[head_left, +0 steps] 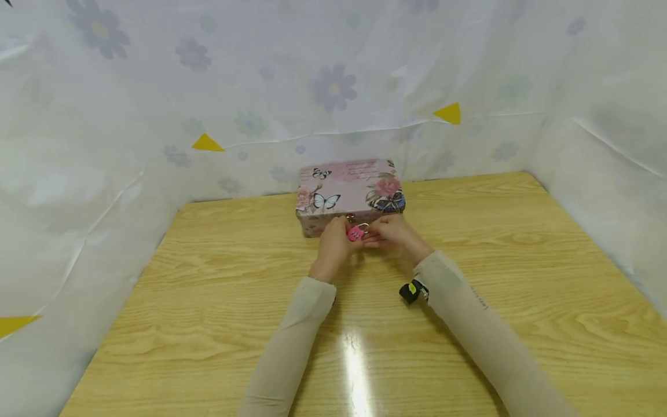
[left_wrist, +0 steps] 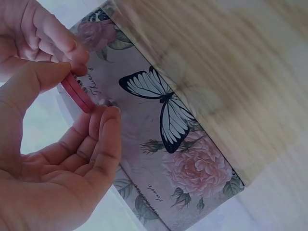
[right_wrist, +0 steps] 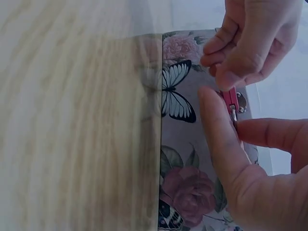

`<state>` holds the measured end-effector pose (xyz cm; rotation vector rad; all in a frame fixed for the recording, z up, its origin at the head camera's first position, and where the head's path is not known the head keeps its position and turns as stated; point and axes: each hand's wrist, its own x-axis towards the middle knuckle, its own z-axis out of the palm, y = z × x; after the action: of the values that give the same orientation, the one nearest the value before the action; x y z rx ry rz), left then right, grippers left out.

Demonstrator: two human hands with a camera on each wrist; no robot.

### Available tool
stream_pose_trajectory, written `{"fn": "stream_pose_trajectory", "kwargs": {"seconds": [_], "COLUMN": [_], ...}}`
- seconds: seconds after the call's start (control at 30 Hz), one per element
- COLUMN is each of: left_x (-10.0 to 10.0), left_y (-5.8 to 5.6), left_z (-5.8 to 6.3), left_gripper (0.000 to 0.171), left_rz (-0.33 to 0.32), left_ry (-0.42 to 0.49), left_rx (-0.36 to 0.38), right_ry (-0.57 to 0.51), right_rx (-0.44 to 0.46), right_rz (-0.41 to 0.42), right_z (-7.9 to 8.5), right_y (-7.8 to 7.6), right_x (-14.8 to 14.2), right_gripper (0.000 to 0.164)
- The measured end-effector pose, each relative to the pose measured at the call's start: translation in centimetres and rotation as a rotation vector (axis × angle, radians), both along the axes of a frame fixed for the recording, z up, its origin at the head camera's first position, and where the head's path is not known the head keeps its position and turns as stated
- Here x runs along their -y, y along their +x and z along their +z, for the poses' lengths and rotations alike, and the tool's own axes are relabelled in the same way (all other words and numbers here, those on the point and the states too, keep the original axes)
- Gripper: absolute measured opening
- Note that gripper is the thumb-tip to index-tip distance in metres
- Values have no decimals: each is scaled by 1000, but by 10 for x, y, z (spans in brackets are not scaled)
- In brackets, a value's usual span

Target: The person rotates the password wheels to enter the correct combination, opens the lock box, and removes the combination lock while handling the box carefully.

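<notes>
A pink padlock [head_left: 355, 233] with dials and a metal shackle is in front of the box's front side. My left hand [head_left: 333, 243] pinches the padlock body between thumb and fingertip; in the left wrist view its edge [left_wrist: 77, 94] shows between them. My right hand [head_left: 394, 230] has thumb and a finger at the metal shackle [right_wrist: 234, 113], seeming to pinch it. Behind both hands stands the pink box [head_left: 354, 194], lid down, printed with butterflies and roses. A metal clasp [right_wrist: 242, 102] on its front lies close to the padlock.
The box stands near the back edge of the wooden table [head_left: 219, 301]. A white flowered curtain [head_left: 260, 92] hangs behind and at both sides, with yellow triangles [head_left: 448, 113] on it. A black strap device [head_left: 411, 291] is at my right wrist.
</notes>
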<state>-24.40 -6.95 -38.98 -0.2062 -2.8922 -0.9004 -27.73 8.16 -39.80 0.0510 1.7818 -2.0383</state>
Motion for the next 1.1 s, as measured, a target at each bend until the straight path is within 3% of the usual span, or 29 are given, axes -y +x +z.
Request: {"fn": "stream_pose_trajectory", "kwargs": {"seconds": [0.47, 0.83, 1.1], "left_x": [-4, -5, -8], "left_y": [1, 0, 0], "left_z": [0, 1, 0], "left_gripper": [31, 32, 31], "left_rz": [-82, -162, -182], "left_ry": [-43, -78, -95], "left_rx": [-84, -55, -49], "right_ry": [143, 235, 268], "right_rx": [-66, -138, -185], "right_rz": [148, 201, 255], "right_z": [14, 13, 11], "right_y": [-1, -1, -3], "right_x": [-17, -22, -28], "right_gripper": [20, 22, 18]}}
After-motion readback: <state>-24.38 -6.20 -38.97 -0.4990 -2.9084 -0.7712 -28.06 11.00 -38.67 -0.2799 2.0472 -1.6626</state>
